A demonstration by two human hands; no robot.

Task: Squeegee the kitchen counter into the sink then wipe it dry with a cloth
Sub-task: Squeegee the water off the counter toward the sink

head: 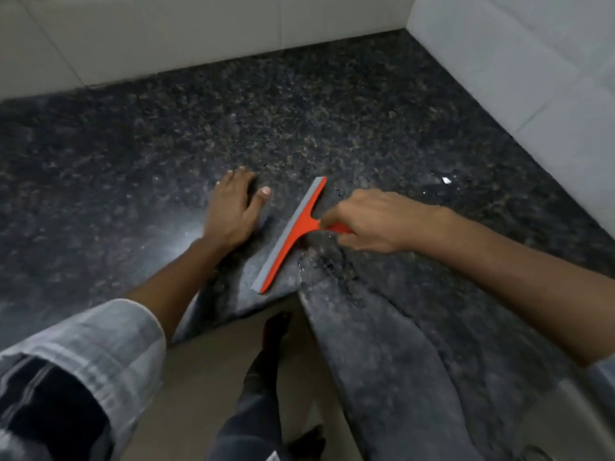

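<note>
An orange squeegee (293,232) with a grey rubber blade lies blade-down on the dark speckled granite counter (299,121), near the inner corner of its front edge. My right hand (369,224) grips the squeegee's orange handle from the right. My left hand (233,207) rests flat on the counter just left of the blade, fingers spread. Water drops and a wet sheen lie right of the blade, around (442,183). A pale metal sink rim (599,380) shows at the lower right edge. No cloth is in view.
White tiled walls (199,38) bound the counter at the back and on the right. The counter is L-shaped, wrapping round the beige floor (213,367) where my legs and bare feet stand.
</note>
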